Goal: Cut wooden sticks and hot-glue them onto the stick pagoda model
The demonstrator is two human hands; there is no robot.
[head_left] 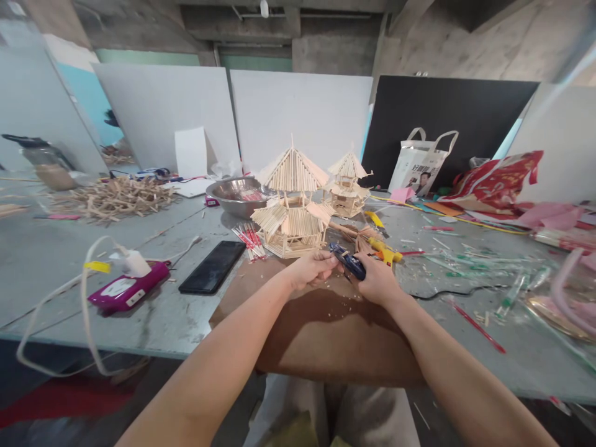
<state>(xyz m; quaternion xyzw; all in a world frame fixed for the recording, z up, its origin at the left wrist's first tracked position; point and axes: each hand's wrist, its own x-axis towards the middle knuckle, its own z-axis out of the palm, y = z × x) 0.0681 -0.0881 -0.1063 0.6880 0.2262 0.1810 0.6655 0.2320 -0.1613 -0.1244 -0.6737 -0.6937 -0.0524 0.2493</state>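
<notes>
Brown board nearest, lying on the grey surface. Over it, right hand curled tight round a dark blue tool; left hand pinched on that tool's front end. Just beyond, stick pavilion; black phone further left.

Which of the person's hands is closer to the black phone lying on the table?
The left hand. It is just right of the black phone; the right hand, holding a dark blue tool, is farther right.
</notes>
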